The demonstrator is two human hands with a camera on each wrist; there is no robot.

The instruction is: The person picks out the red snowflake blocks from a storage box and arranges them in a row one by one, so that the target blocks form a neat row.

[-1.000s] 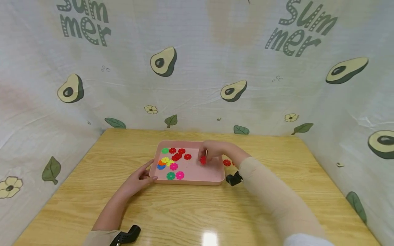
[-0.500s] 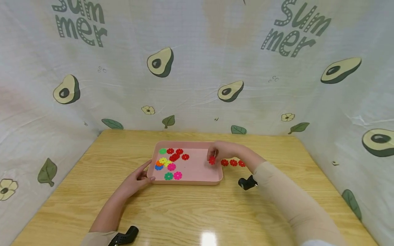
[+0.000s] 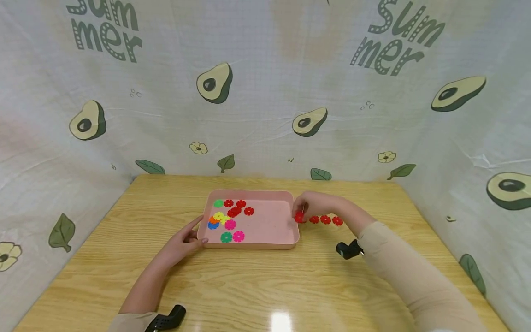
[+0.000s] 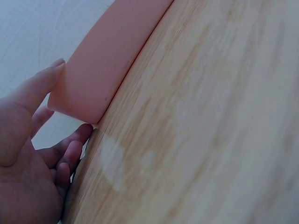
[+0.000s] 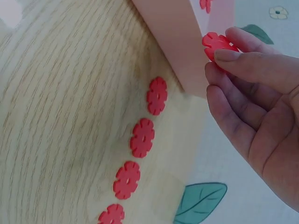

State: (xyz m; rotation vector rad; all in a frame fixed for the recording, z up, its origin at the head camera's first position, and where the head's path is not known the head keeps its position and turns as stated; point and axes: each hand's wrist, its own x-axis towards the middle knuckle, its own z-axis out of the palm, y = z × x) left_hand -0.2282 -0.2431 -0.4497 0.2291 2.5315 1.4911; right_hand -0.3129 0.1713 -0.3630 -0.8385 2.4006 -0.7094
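My right hand (image 3: 317, 205) pinches a red plastic snowflake disc (image 3: 299, 217) between thumb and fingers, over the right rim of the pink tray (image 3: 265, 234). In the right wrist view the held disc (image 5: 217, 44) is tilted, with the thumb across its face. To the right of the tray, more red discs (image 3: 325, 220) lie in a row on the table. My left hand (image 3: 181, 244) grips the tray's left end; in the left wrist view its thumb (image 4: 49, 74) lies against the tray wall and the other fingers are at the bottom corner.
Inside the tray's left half lie loose discs: red ones (image 3: 234, 211), pink ones (image 3: 238, 236), yellow (image 3: 218, 216), orange, blue (image 3: 213, 226) and green (image 3: 226, 237). A printed cloth (image 3: 265, 92) hangs behind the wooden table (image 3: 240, 286).
My right hand has carried the red disc rightward from inside the tray to its right rim, uncovering the row on the table. The left hand keeps its hold on the tray.
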